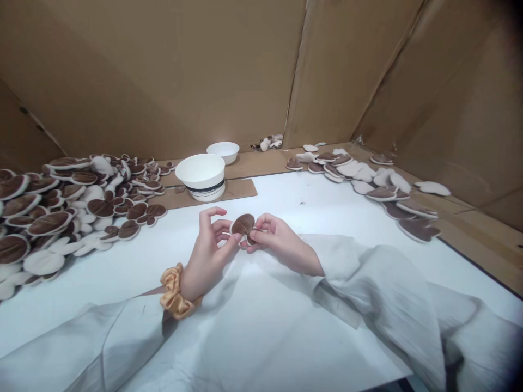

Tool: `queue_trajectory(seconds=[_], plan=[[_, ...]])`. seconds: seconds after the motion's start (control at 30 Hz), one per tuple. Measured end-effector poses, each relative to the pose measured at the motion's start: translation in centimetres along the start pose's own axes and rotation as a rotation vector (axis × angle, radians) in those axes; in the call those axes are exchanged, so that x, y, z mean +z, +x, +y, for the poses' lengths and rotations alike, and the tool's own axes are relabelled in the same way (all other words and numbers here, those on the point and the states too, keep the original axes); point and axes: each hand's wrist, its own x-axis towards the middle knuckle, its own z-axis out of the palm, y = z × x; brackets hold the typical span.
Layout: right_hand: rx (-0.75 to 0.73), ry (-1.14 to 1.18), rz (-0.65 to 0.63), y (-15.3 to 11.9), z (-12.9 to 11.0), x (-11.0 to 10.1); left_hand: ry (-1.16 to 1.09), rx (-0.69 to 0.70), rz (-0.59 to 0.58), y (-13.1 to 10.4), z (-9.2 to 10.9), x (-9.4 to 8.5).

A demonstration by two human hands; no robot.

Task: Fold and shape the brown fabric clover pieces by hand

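Near the middle of the view, a small brown fabric piece with a white edge (242, 224) is held between both hands. My left hand (210, 247) pinches its lower left edge with the thumb, the index finger raised and bent. My right hand (280, 239) grips the piece at its lower right with thumb and fingers, which hide part of it. A gold scrunchie (176, 292) circles my left wrist. Both hands are just above the white tabletop (286, 198).
A big pile of brown and white fabric pieces (51, 222) lies at left. Beyond my hands stand a white bowl with a black stripe (201, 177) and a smaller white bowl (223, 153). More pieces (362, 171) lie at right. Cardboard walls (163, 71) rise behind.
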Motion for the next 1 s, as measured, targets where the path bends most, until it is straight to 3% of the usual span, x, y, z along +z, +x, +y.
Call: queue_trajectory(seconds=[0.2,0.37,0.57,0.7,1.0], plan=[[0.022,-0.011,-0.006,-0.2,-0.1,0.2,-0.046,-0.051,-0.047,-0.1,0.1,0.2],[0.037,-0.086,-0.146,0.0,0.0,-0.1,0.020,-0.055,-0.082,-0.2,0.0,0.2],[0.109,-0.115,-0.180,-0.1,-0.1,-0.5,-0.033,-0.061,-0.116,-0.5,0.0,0.3],[0.095,-0.119,-0.163,-0.1,-0.4,-0.5,-0.150,-0.078,-0.152,-0.3,0.0,0.2],[-0.093,-0.328,-0.002,0.0,0.1,0.0,-0.036,-0.179,-0.086,0.8,-0.2,-0.1]])
